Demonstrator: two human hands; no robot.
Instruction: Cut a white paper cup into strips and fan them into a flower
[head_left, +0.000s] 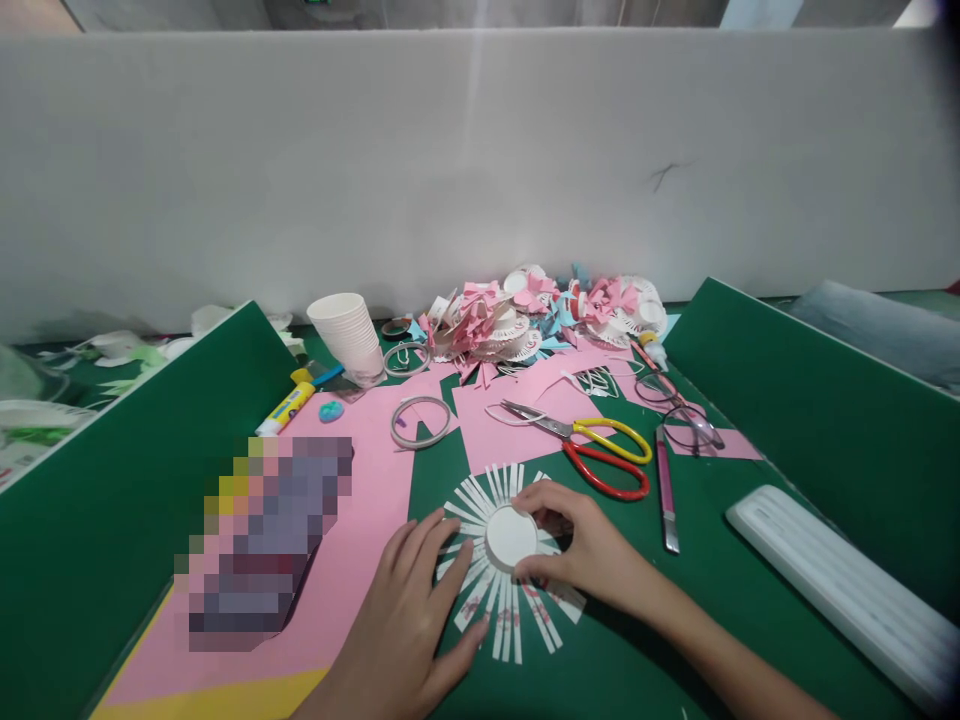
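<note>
A white paper cup cut into radiating strips (504,560) lies flattened on the green table, its round base (511,536) facing up. My left hand (409,625) rests flat on the strips at the lower left, fingers spread. My right hand (581,545) curls around the right side of the round base, thumb and fingers pinching its rim. Red and yellow scissors (600,450) lie just beyond the cup on pink paper.
Pink paper sheets (360,520) cover the left and middle. A stack of white cups (351,335), a glue stick (286,408), tape rings (420,421), a pink craft knife (666,490), glasses (679,410) and finished pink-bowed pieces (525,315) lie behind. Green dividers stand either side; a white case (840,585) lies right.
</note>
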